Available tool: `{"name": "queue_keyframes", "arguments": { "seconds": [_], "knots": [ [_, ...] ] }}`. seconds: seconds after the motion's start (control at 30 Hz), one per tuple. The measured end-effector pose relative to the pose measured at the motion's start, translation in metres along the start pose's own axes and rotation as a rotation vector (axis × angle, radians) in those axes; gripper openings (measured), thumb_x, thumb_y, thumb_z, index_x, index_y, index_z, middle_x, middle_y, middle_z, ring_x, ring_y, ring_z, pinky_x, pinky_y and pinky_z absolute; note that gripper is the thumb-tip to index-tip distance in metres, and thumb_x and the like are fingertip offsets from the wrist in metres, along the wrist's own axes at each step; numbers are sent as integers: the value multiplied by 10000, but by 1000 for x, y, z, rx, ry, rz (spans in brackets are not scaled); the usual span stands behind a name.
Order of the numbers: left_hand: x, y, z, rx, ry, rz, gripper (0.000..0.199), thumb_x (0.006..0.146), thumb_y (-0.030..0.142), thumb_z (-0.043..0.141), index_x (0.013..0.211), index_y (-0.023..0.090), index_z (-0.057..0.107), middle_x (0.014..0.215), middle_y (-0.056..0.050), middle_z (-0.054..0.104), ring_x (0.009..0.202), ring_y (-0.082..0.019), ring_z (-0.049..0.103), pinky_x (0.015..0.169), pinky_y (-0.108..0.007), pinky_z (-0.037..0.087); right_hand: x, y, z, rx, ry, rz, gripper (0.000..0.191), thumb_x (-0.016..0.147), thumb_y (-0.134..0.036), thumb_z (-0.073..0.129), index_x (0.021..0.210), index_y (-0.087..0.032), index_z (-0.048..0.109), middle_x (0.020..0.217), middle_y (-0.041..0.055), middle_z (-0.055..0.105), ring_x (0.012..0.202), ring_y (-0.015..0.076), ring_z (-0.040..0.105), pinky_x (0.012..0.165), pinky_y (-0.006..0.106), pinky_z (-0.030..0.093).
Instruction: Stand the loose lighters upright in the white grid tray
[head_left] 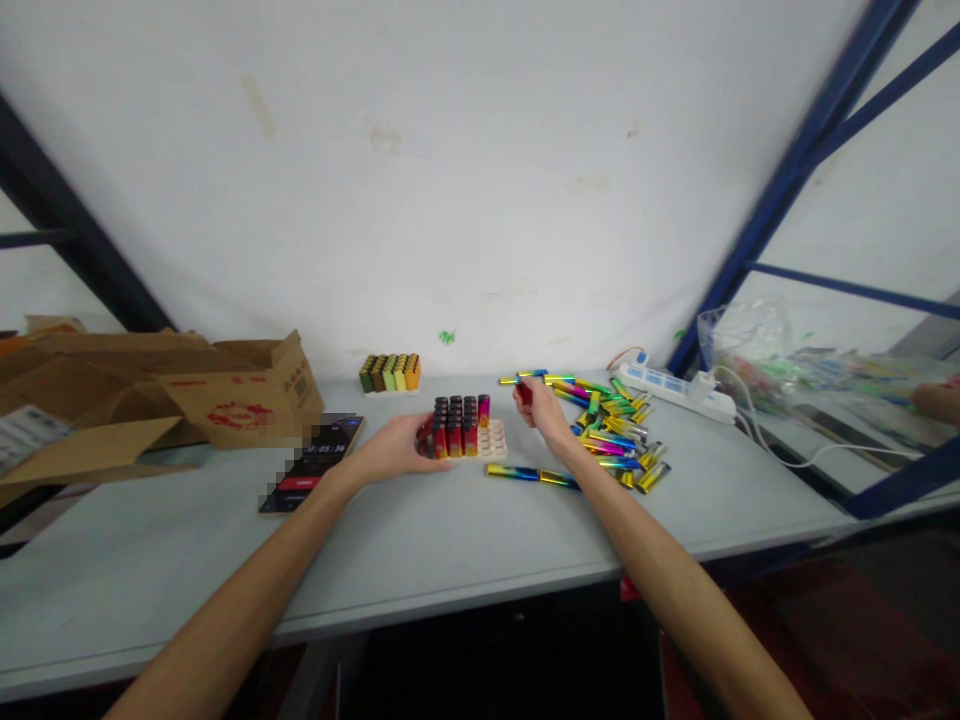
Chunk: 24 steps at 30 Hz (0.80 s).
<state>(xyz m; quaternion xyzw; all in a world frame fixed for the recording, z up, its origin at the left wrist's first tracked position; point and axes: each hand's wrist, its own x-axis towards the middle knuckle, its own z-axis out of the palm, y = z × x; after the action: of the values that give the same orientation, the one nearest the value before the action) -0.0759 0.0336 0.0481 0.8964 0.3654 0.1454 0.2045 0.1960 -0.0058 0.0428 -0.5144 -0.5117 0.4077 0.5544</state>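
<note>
On the table, a white tray with round slots (493, 440) holds several upright red tubes with black tops (455, 437), which look like lighters. A single purple-and-orange tube (484, 411) stands apart from them at the back of the tray. My left hand (399, 447) is closed around the tray's left end, thumb at the front, against the outer tubes. To the right of the tray, my right hand (544, 412) is raised a little and grips a dark red tube (525, 393), mostly covered by the fingers. Beside that hand lies a loose pile of shiny rainbow-coloured tubes (615, 410).
Two gold-and-blue tubes (512, 472) lie end to end before the tray. Behind stands another filled tray of green-to-yellow tubes (390, 373). At left are a phone (322, 455) and open cardboard boxes (240, 395). A power strip (679, 390) with cables and blue frame posts (765, 210) are right.
</note>
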Motion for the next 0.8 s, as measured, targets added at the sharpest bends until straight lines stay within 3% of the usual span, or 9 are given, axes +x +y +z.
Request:
{"name": "queue_keyframes", "arguments": {
  "seconds": [0.13,0.3,0.5,0.63,0.8],
  "knots": [
    [0,-1,1,-2,-5,-14,551,694,610,788,996,168,658,793,-12,665,679,-196,575,603,-277,405,0,2,2,64,-32,-56,573,916,-731,385,783,-209,580,554,-70,298,450,109,248,454,260,191],
    [0,-1,1,3,-5,-12,548,698,603,783,1001,162,664,781,-9,656,685,-197,570,613,-279,410,-1,7,5,-31,-70,-235,545,938,-704,457,1051,-203,638,714,-22,506,616,136,502,555,261,413],
    [1,-2,2,-27,-9,-1,571,700,594,789,1052,161,668,822,-16,686,708,-202,589,624,-275,422,-1,9,5,-180,-59,-366,386,889,-565,655,1017,-203,623,859,29,705,817,181,673,769,307,523],
    [1,-3,2,-25,-9,2,559,701,587,792,1039,158,668,810,-16,681,705,-202,590,626,-276,424,-5,5,3,-300,20,-404,342,893,-523,681,1005,-213,590,767,8,711,725,180,679,694,299,519],
    [1,-3,2,-30,-5,4,564,698,576,799,1052,156,674,809,-16,681,692,-197,583,618,-275,421,-8,9,6,-282,-82,-381,362,900,-551,673,1003,-218,570,789,4,690,612,160,671,575,279,521]
  ]
}}
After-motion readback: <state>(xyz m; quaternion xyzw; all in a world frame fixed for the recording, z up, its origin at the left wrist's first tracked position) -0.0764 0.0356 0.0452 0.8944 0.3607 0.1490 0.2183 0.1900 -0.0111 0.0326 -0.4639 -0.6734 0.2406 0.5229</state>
